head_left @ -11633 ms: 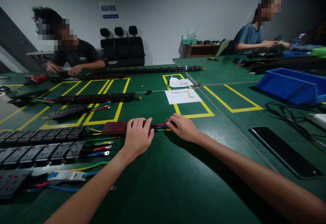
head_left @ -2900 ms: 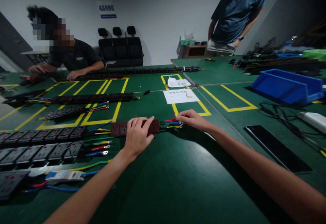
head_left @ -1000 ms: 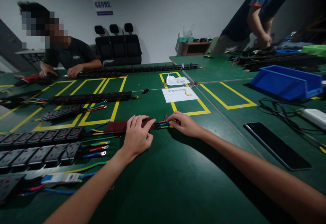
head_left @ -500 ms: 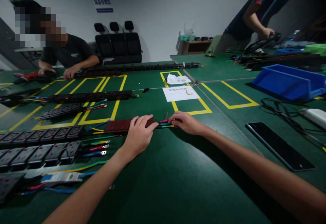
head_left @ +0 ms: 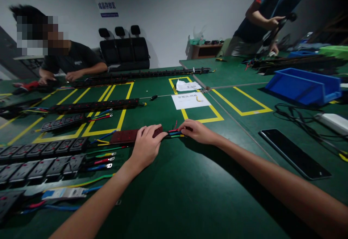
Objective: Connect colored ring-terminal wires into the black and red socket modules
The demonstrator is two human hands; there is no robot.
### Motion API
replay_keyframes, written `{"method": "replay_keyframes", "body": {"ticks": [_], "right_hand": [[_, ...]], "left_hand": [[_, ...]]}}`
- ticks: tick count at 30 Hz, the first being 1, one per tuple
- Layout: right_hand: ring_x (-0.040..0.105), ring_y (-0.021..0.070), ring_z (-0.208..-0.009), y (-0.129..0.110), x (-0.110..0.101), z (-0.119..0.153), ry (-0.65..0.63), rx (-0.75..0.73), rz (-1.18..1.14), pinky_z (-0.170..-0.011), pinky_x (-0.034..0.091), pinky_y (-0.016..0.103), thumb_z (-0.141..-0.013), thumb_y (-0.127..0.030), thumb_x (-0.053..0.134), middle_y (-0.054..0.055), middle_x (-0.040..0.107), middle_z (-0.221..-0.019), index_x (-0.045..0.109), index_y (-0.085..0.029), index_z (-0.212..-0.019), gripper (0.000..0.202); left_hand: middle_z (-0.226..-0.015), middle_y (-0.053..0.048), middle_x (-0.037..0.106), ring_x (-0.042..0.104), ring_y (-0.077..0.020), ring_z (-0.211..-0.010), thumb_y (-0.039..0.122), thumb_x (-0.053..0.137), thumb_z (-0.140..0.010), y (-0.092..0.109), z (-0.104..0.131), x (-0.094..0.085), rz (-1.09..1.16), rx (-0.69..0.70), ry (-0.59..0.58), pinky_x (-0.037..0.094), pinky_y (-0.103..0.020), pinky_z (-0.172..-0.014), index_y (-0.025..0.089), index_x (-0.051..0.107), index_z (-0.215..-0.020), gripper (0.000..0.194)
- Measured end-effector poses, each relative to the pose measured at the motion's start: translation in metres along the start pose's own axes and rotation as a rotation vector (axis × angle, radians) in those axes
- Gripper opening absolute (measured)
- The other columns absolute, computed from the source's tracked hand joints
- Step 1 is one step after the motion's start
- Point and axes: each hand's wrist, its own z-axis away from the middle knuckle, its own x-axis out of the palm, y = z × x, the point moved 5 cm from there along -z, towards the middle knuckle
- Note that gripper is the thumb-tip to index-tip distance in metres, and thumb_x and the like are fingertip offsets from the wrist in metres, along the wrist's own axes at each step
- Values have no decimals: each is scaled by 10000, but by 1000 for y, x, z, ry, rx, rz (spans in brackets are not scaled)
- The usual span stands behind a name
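Observation:
A dark red socket strip [head_left: 123,136] lies on the green table in front of me. My left hand [head_left: 146,143] is closed over its right part, with the fingers bent across the top and the thumb along the near side. Red, blue and green wires [head_left: 174,133] come out of the strip's right end. My right hand [head_left: 197,131] pinches these wires near their ends; the fingertips hide the exact grip. Blue and yellow wires [head_left: 103,139] leave the strip's left end.
Black socket strips [head_left: 40,170] with lugged wires lie at the left. A phone [head_left: 295,154], black cables [head_left: 296,119] and a blue bin [head_left: 304,87] are at the right. White papers [head_left: 190,101] lie ahead. One person [head_left: 78,59] works at far left, another [head_left: 258,25] stands at far right.
My hands keep nearly the same hold on the strip and wires. The standing person at far right has raised one hand with a dark object. The view has shifted slightly.

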Motion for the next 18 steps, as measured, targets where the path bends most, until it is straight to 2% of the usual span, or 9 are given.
{"method": "replay_keyframes", "body": {"ticks": [3,6,11,18], "right_hand": [[617,200,-879,4,-10,1,27,12,-66,-759,451,315,-1008,-349,516,68,692,-965,703,-186,-1040,250],[590,185,-806,9,-19,2,79,49,-55,-714,437,304,-986,-402,538,51,667,-898,697,-180,-967,274],[553,167,-727,6,-16,0,5,29,26,-680,404,294,-958,-422,578,43,635,-815,691,-176,-880,282],[530,157,-677,3,-12,-3,-51,71,61,-627,334,286,-977,-459,534,38,620,-752,664,-169,-795,367]], "left_hand": [[-1408,-118,600,552,-318,-1285,97,620,-916,1,0,-2,2,-7,-3,433,-579,-1062,274,693,-1261,394],[-1408,-115,602,550,-316,-1290,93,606,-921,2,0,-3,5,-9,-5,429,-578,-1069,271,690,-1268,399],[-1412,-115,600,549,-314,-1289,95,593,-926,2,0,-2,2,-14,-1,425,-578,-1069,275,694,-1261,393],[-1394,-128,599,549,-314,-1282,68,586,-914,3,1,-4,4,-7,14,425,-575,-1069,261,688,-1261,410]]}}
